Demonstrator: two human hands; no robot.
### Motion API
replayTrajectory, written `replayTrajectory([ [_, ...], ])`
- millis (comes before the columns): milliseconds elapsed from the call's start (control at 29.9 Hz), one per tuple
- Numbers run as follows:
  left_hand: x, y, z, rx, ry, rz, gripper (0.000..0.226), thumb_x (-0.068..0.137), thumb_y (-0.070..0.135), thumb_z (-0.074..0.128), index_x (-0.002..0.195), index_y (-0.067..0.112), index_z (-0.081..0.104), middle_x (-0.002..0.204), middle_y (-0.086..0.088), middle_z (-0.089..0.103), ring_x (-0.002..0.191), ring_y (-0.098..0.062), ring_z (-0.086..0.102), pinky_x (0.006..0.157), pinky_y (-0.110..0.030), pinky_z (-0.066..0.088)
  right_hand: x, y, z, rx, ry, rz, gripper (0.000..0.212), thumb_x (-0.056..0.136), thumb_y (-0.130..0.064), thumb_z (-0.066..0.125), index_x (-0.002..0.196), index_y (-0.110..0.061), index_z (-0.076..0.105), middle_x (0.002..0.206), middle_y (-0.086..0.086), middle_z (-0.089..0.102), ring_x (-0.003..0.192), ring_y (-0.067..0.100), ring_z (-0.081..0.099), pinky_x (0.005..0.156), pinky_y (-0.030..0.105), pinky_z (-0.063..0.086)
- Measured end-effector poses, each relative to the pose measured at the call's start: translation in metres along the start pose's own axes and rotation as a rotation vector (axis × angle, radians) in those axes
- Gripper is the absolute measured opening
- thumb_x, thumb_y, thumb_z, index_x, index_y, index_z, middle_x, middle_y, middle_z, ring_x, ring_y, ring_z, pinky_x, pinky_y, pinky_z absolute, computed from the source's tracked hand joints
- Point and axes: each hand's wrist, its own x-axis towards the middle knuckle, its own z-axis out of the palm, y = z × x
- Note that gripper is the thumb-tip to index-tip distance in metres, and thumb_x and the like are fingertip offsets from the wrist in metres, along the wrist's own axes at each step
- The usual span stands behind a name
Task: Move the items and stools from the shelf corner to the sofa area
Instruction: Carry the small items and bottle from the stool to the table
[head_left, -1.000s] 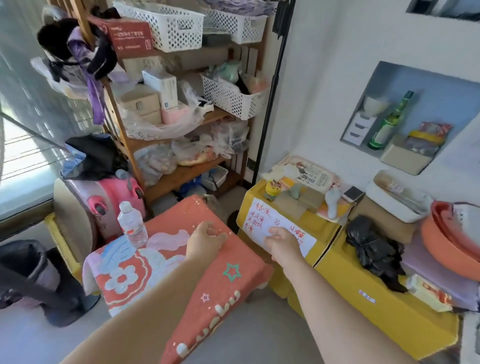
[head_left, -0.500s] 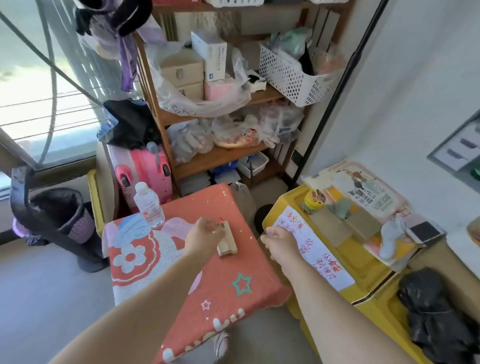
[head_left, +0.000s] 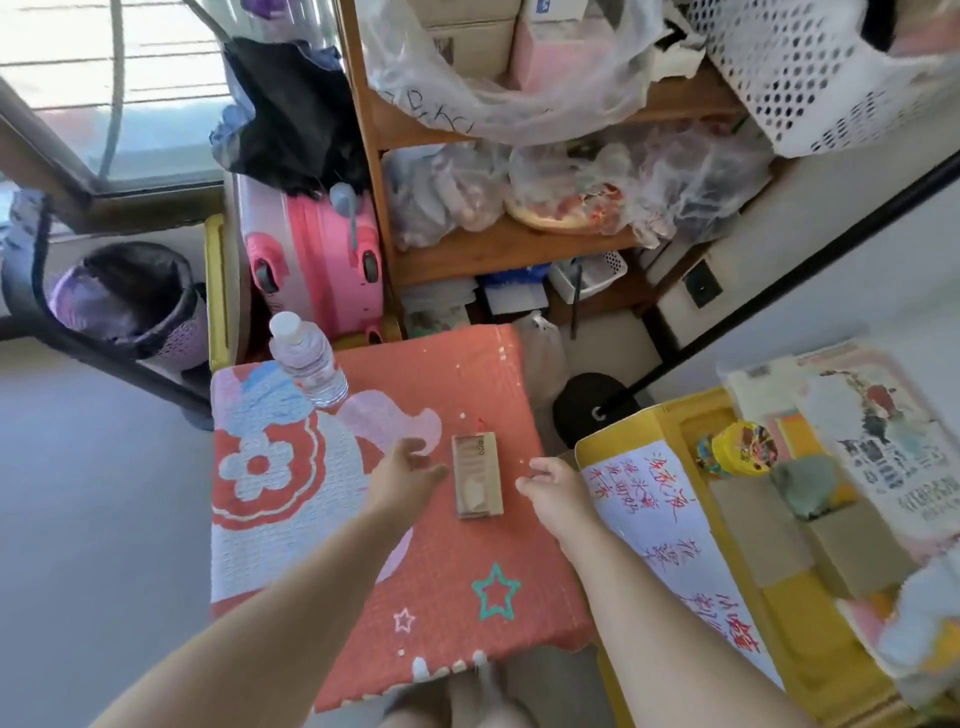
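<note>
A stool (head_left: 395, 499) draped in an orange cartoon-print cover stands in front of the wooden shelf (head_left: 498, 249), and everything else here is placed from it. On its top, toward the shelf side, a water bottle (head_left: 307, 358) stands upright near the back left corner. A small tan box (head_left: 477, 477) lies flat near the middle of the top.

The left hand (head_left: 402, 480) hovers just left of the box with fingers loosely spread, gripping nothing. The right hand (head_left: 553, 491) sits at the stool's right edge, fingers curled inward; nothing shows between them, so it looks empty, and it is hard to tell whether it touches the cover.

To the right of the stool, almost against it, stands a yellow crate (head_left: 670, 415) with a handwritten paper (head_left: 660, 519) on its lid and other small things further along.

The box looks like light, stiff cardboard, easy to pinch across its narrow sides with one hand. The bottle seems nearly full, so it is likely heavier, smooth and liable to tip; best lifted by the body, below the cap. The stool probably wants both hands under opposite edges of its seat, since the loose cover may slide if gripped alone. Clearing the bottle and box off first seems wise.
</note>
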Motion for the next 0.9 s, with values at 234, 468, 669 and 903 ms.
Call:
replayTrajectory([
  [234,0.040,-0.029,0.032,-0.015,0.022,-0.122,0.049,0.085,0.020,0.065,0.130,0.011,0.048,0.124,-0.006,0.061,0.104,-0.021,0.059,0.091,-0.036,0.048,0.051,0.017,0.017,-0.084,-0.093,0.061,0.052,0.091,-0.019,0.057,0.140,-0.020,0.040,0.140,0.009,0.048,0.125,0.022,0.049,0.094,0.028,0.038],
  [468,0.068,-0.039,0.064,-0.010,-0.010,-0.182,0.053,0.087,0.018,0.062,0.136,0.012,0.044,0.127,-0.006,0.060,0.111,-0.022,0.060,0.083,-0.028,0.046,0.083,0.031,0.030,-0.169,-0.153,0.087,0.055,0.092,-0.021,0.056,0.143,-0.019,0.036,0.143,0.009,0.046,0.129,0.022,0.047,0.099,0.027,0.037],
  [669,0.080,-0.048,0.077,0.017,0.001,-0.202,0.054,0.083,0.018,0.065,0.134,0.013,0.046,0.125,-0.004,0.063,0.111,-0.022,0.061,0.095,-0.040,0.050,0.102,0.038,0.041,-0.184,-0.164,0.071,0.061,0.091,-0.024,0.057,0.146,-0.026,0.031,0.145,0.007,0.044,0.133,0.024,0.041,0.098,0.032,0.041],
  [903,0.085,-0.048,0.080,-0.026,0.006,-0.215,0.046,0.082,0.016,0.068,0.126,0.016,0.054,0.118,-0.003,0.066,0.103,-0.021,0.064,0.089,-0.038,0.053,0.104,0.034,0.051,-0.130,-0.146,0.061,0.057,0.090,-0.010,0.057,0.143,-0.023,0.038,0.135,0.006,0.054,0.112,0.023,0.058,0.071,0.024,0.051],
])
